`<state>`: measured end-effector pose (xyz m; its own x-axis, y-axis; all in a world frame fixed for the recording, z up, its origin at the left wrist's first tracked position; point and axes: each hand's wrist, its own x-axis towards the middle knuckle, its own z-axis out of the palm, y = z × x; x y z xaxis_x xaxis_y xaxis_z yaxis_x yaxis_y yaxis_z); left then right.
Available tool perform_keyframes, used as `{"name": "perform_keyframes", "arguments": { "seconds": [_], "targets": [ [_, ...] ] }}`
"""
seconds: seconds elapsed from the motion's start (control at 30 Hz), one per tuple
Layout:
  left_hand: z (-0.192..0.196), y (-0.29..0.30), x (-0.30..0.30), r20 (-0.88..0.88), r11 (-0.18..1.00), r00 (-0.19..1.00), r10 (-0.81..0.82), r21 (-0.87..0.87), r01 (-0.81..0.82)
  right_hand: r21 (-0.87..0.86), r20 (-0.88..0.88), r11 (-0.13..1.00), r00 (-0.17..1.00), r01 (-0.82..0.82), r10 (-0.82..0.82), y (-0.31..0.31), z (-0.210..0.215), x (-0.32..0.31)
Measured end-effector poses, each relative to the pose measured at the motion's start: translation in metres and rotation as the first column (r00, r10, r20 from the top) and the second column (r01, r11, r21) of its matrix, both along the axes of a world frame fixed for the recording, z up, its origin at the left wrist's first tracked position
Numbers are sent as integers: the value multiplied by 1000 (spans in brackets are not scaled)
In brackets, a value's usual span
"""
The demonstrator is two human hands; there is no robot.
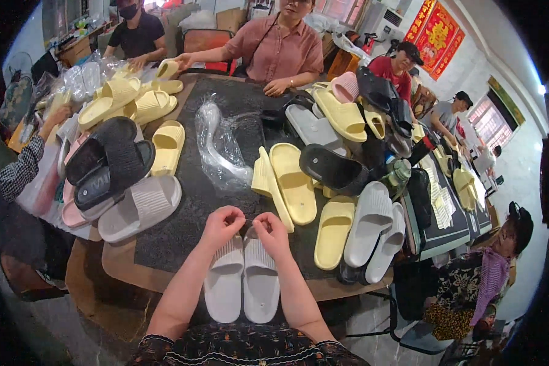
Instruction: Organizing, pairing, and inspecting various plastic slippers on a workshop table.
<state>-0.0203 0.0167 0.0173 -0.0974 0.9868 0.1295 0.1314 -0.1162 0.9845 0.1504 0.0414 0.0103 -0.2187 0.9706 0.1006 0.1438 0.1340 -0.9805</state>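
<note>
A pair of light grey slippers lies side by side at the table's near edge, toes away from me: a left slipper (224, 290) and a right slipper (261, 293). Above their toe ends, my left hand (223, 227) and my right hand (271, 233) are close together, each with thumb and fingers pinched. A thin strand (248, 220) seems to run between the fingertips; it is too small to make out its kind. Just beyond my right hand, a yellow slipper (293, 183) lies flat with another yellow slipper (266, 180) tipped on its side against it.
Clear plastic wrapping (216, 149) lies on the dark table mat (165, 235). Piled slippers flank me, with a black slipper (107, 161) at left and a grey slipper (368, 222) at right. Across the table, a person in a pink shirt (280, 52) touches a yellow slipper; other people work around.
</note>
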Motion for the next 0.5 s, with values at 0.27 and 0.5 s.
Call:
{"name": "perform_keyframes", "arguments": {
  "seconds": [0.27, 0.5],
  "targets": [
    [1, 1, -1, -13, 996, 998, -68, -56, 67, -20, 41, 997, 996, -73, 74, 1, 2, 0],
    [14, 1, 0, -50, 984, 993, -110, -144, 102, 20, 14, 997, 997, -80, 80, 5, 0, 1]
  ]
}}
